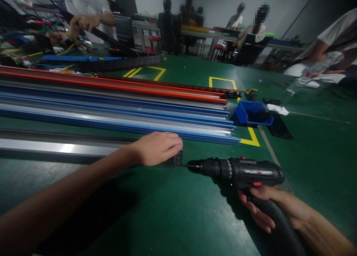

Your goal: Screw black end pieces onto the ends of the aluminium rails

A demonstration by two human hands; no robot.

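My right hand [267, 207] is closed round the handle of a black cordless drill [251, 171] with red details. The drill lies level and points left. Its thin bit [192, 166] reaches to the black end cap [178, 159] of a silver and dark metal profile [67, 148]. Whether the tip touches a screw there is too small to tell. My left hand [158, 148] is wrapped over that end of the profile, its fingers curled on the far side and partly hidden.
Blue profiles [139, 118] and orange-red profiles [139, 85] lie in a row beyond my left hand. A blue bin [253, 113] stands past their right ends, beside a white cloth [278, 109]. Across the green table [212, 218], a person [89, 21] handles a dark strip near wires.
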